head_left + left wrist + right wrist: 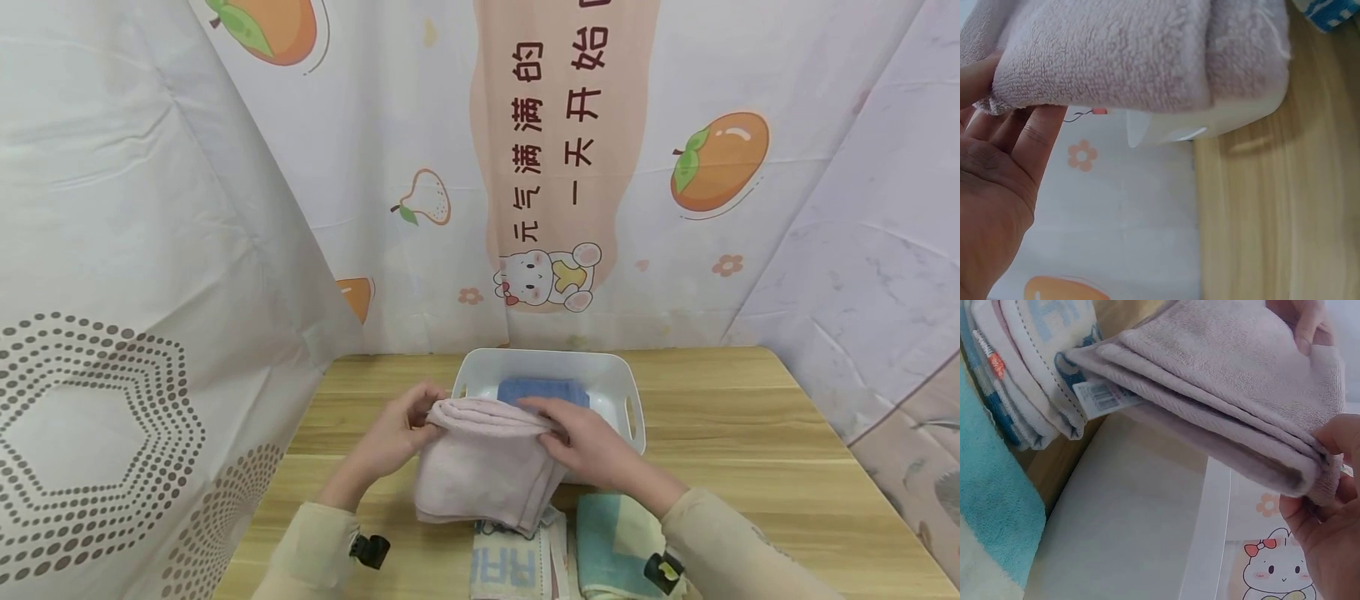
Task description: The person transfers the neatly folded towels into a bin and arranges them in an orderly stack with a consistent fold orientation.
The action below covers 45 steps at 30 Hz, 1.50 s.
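Note:
A pale pink towel (480, 475), folded in layers, hangs from both hands in front of a white basket (626, 375). My left hand (397, 433) pinches its upper left corner, thumb on one face and fingers behind. At the upper right corner, my right hand (588, 442) grips the folded edge between thumb and fingers. In the right wrist view a white label (1107, 399) sticks out from the towel's layers. Inside the basket lies a blue folded towel (543, 390), partly hidden by the pink one and the right hand.
On the wooden table (712, 408), nearer the body, lie a white towel with blue lettering (506, 567) and a teal and cream folded towel (607, 533). A printed curtain (420, 275) hangs behind the table's back edge, with more cloth along both sides.

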Each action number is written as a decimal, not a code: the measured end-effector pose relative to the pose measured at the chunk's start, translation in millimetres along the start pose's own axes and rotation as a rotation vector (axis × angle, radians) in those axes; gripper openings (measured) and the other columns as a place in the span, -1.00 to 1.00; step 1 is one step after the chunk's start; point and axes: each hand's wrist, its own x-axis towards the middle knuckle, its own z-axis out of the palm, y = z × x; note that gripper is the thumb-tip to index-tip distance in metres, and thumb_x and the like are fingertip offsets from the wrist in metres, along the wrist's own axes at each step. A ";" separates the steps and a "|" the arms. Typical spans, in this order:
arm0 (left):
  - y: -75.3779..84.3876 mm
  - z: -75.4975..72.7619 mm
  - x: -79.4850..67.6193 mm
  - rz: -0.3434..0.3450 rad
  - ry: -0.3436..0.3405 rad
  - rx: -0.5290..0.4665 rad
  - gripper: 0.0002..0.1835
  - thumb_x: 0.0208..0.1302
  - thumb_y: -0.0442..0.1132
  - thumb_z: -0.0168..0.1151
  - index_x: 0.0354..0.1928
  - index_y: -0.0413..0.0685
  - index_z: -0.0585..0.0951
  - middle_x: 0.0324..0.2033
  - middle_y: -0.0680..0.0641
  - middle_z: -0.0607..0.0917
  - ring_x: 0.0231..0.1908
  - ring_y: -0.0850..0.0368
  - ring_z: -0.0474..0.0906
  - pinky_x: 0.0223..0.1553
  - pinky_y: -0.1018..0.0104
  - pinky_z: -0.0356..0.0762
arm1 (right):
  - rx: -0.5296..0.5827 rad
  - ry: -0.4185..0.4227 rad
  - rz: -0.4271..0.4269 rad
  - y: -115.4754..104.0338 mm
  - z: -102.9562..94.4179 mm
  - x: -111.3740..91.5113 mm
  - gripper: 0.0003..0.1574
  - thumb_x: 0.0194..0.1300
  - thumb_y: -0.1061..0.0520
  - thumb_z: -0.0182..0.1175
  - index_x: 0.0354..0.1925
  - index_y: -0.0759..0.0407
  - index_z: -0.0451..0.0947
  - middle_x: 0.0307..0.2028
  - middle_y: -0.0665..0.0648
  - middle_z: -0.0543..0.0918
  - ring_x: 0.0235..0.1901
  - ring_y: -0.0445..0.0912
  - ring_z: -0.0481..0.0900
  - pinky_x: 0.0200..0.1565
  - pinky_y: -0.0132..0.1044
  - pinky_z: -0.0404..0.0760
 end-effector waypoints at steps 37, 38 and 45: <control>-42.1 55.5 -17.6 -0.164 0.032 -0.307 -0.30 0.35 -0.25 0.37 0.41 -0.04 0.22 0.17 -0.24 0.66 0.08 -0.02 0.59 0.14 0.20 0.49 | 0.495 0.101 0.372 3.8 -14.9 1.0 -0.65 0.49 0.18 0.19 0.20 0.12 0.56 -0.01 0.15 0.69 -0.24 -0.11 0.57 -0.22 -0.35 0.58; -42.0 56.6 -18.2 -0.157 0.035 -0.305 -0.30 0.34 -0.27 0.36 0.40 -0.04 0.21 0.17 -0.25 0.66 0.07 -0.02 0.60 0.14 0.22 0.49 | 0.500 0.102 0.386 4.1 -15.2 0.8 -0.65 0.50 0.17 0.20 0.20 0.10 0.56 -0.02 0.15 0.69 -0.24 -0.10 0.58 -0.23 -0.35 0.58; -41.1 61.9 -22.2 -0.014 0.082 -0.340 -0.24 0.34 -0.42 0.29 0.38 -0.05 0.02 0.17 -0.38 0.63 0.03 0.06 0.69 0.04 0.29 0.58 | 0.548 0.114 0.472 8.9 -18.2 -0.5 -0.61 0.50 0.09 0.21 0.23 0.08 0.54 -0.02 0.18 0.67 -0.18 -0.02 0.60 -0.20 -0.30 0.61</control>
